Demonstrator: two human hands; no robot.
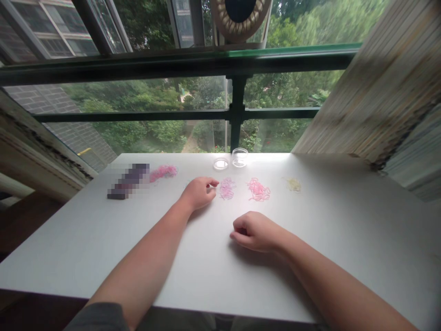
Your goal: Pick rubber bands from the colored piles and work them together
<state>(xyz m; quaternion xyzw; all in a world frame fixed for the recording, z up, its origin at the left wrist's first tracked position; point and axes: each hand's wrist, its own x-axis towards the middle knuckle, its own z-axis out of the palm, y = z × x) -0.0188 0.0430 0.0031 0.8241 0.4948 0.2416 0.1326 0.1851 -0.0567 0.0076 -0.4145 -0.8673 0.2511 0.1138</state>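
Note:
My left hand [199, 192] reaches over the white table with its thumb and forefinger slightly apart, beside a pile of thin lilac strands [227, 188]. Nothing shows between those fingertips. Closer to me, my right hand [255, 232] is curled into a loose fist low over the tabletop; its palm is hidden, so I cannot tell whether it holds anything. Ahead of it lies a pile of pink strands [258, 190], with a smaller pale yellow pile [294, 185] to the right. A longer heap of pink strands [164, 173] lies left of my left hand.
Two clear round containers, a shallow one [221, 163] and a taller one [240, 157], stand at the back edge of the white table [138, 257]. A dark pixelated object [128, 182] lies at the left. Behind is a window with green rails [172, 62]; a curtain [372, 87] hangs right.

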